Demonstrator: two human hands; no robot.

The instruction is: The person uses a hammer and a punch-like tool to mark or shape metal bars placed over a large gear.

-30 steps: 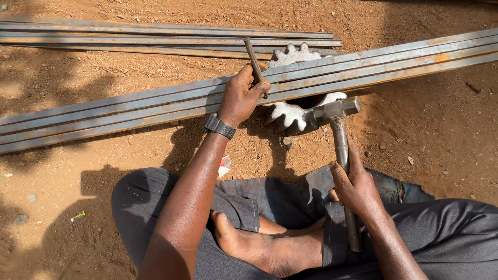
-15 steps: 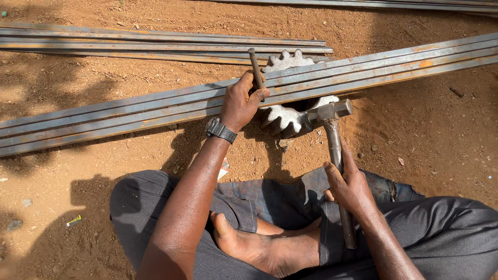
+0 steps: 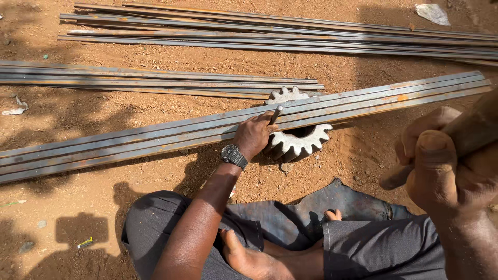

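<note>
Left fingers [image 3: 258, 126] pinching chisel [image 3: 275, 114], right fingers [image 3: 433, 155] gripping handle [image 3: 467, 136]

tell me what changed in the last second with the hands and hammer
The right hand has swung the hammer handle up close to the camera; its head is now out of view. The left hand still holds the chisel on the steel bars over the gear.

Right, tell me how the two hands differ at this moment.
The left hand is low on the steel bars, pinning a thin chisel near the gear wheel; the right hand is raised close to the camera, gripping a wooden handle. The left wrist wears a watch. Both are clenched.
</note>
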